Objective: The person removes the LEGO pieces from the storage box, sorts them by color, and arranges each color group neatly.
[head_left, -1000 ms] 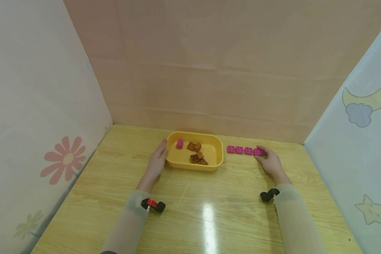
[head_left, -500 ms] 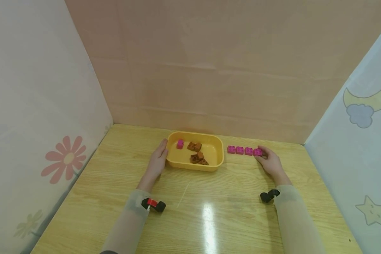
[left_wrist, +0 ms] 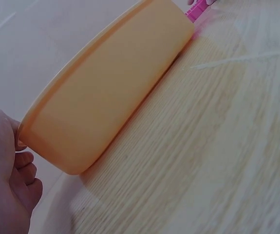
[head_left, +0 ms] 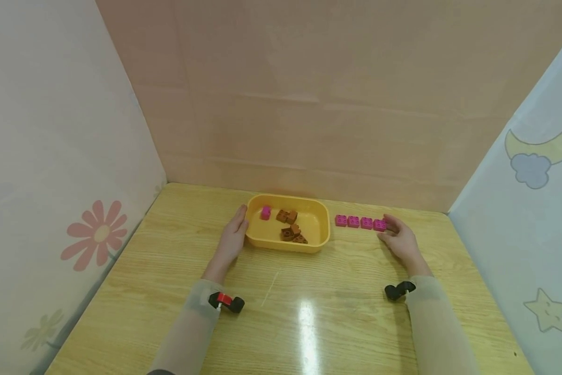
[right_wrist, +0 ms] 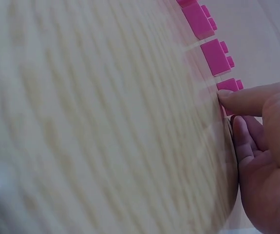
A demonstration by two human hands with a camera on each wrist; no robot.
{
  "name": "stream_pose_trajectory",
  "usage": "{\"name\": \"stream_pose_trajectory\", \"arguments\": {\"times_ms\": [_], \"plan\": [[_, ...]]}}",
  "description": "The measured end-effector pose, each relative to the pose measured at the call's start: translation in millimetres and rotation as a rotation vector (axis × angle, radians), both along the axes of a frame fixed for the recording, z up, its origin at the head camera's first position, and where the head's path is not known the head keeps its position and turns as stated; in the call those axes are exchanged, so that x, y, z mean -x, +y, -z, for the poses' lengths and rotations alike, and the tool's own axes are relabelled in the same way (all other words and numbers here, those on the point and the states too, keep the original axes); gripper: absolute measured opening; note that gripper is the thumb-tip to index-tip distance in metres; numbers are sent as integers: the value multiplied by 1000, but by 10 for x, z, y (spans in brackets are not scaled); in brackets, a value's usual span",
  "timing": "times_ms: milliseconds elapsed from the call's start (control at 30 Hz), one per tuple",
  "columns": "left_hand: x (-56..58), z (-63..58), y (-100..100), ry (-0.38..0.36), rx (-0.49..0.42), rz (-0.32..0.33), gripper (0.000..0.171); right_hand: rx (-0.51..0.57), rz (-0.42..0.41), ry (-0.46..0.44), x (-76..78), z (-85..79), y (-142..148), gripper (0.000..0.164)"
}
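A yellow plastic tray (head_left: 287, 247) stands on the table, holding one pink toy brick (head_left: 265, 212) and several brown toy bricks (head_left: 287, 234). My left hand (head_left: 230, 238) holds the tray's left end; in the left wrist view its thumb meets the rim and the other fingers curl below. To the tray's right, several pink toy bricks form a row with small gaps. Around the rightmost pink brick (head_left: 379, 225), my right hand (head_left: 401, 242) has its thumb and fingers parted. The right wrist view has the thumb partly covering that brick.
The wooden table (head_left: 271, 323) ends at a beige back wall (head_left: 309, 104) just behind the tray and row. Patterned side panels flank it left and right. Small black wrist devices sit on both sleeves.
My right thumb and fingers have parted from the rightmost pink brick, and the hand has shifted slightly right. The row, the tray and my left hand stay in place.
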State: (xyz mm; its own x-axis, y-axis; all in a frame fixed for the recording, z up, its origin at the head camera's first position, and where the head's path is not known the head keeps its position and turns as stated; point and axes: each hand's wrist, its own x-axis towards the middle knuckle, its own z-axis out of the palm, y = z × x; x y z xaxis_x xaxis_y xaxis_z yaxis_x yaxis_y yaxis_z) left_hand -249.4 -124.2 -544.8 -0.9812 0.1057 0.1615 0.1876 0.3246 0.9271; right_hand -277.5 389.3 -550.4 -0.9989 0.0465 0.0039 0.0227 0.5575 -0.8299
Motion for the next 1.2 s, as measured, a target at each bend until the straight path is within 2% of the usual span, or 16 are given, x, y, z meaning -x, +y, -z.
{"name": "stream_pose_trajectory", "arguments": {"times_ms": [200,400,600,700,867,1067,1200], "plan": [[19,5,-8,-3,31,-9,55,87,17,24,-36,1,3,75],[33,1,-2,2,36,7,56,144,100,73,-107,-37,-57,68],[73,27,11,46,83,3,56,280,176,148,-121,-99,-250,61],[83,29,14,58,80,3,56,351,182,174,-104,-158,-401,60],[80,34,10,51,59,8,55,415,128,202,-86,-302,-737,58],[66,31,-2,52,61,9,57,589,-8,242,-61,-443,-1227,55],[55,28,-9,35,39,10,58,632,-92,241,-45,-501,-1546,55]]}}
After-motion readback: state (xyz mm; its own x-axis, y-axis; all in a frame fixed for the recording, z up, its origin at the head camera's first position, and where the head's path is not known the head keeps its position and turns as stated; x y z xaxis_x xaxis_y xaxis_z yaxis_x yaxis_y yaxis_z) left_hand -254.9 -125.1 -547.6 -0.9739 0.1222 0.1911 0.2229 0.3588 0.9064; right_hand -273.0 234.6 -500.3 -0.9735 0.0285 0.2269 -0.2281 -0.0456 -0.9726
